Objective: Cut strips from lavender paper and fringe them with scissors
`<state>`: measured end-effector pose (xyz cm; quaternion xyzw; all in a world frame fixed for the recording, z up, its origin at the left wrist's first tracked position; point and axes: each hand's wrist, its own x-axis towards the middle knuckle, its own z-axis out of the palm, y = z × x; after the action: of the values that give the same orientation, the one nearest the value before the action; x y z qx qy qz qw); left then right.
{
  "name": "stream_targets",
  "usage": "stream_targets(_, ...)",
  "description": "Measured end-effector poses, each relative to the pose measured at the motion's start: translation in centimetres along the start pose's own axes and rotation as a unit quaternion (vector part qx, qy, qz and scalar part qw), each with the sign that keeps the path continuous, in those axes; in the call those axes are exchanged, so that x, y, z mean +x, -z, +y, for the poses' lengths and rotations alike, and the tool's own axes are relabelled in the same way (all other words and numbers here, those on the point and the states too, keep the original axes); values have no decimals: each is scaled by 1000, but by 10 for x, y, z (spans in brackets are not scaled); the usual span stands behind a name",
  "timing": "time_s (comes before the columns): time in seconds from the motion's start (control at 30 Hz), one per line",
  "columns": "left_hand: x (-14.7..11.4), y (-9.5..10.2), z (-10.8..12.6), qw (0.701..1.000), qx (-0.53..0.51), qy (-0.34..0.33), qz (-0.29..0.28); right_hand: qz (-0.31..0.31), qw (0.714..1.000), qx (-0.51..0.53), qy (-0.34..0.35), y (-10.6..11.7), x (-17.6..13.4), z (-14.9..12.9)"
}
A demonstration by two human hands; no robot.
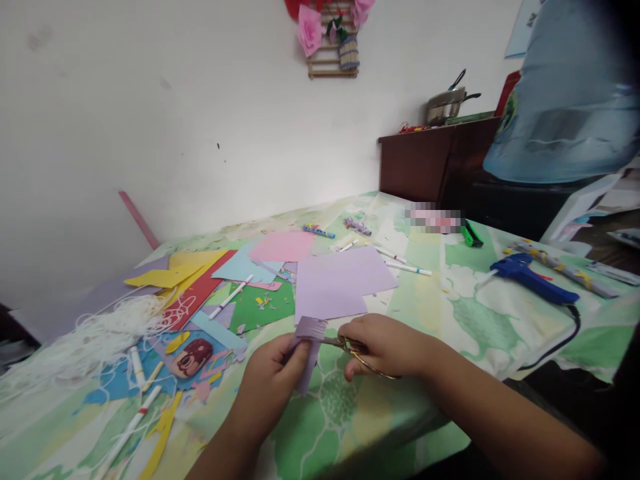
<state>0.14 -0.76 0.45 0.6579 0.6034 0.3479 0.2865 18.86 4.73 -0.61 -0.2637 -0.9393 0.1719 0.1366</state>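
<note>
My left hand (278,373) pinches a strip of purple paper (311,329) between thumb and fingers. Short slits show along the strip's right edge, and part of it hangs below the thumb. My right hand (385,343) is closed around the gold handles of a pair of scissors (367,360). Their blades point left and meet the strip; how far apart they are is hard to see. Just beyond both hands lies a larger sheet of purple paper (340,283), with a notch at its lower right.
Coloured paper, including a pink sheet (283,247), and white string (105,333) lie left. Several markers (231,297) are scattered about. At right are a blue glue gun (535,277) with a cord and a green cutter (471,233). A water bottle (565,100) stands beyond.
</note>
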Motion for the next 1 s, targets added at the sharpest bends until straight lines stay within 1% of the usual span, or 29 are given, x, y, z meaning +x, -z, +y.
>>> stream_targets(0.2,-1,1,3,999,-28,14,10,15,1000,7,2,0,0,-2)
stream_targets(0.47,-1,0,-6,993,-108,42,14,15,1000,-1,-3,-2,0,2)
stream_targets(0.63,0,0,-7,987,-154,51,7,14,1000,-8,-9,-3,0,2)
stream_targets(0.77,0,0,-4,978,-194,72,-1,8,1000,0,-14,-1,0,1)
stream_targets(1.0,1,0,-5,973,-216,76,7,16,1000,8,-5,0,-1,1)
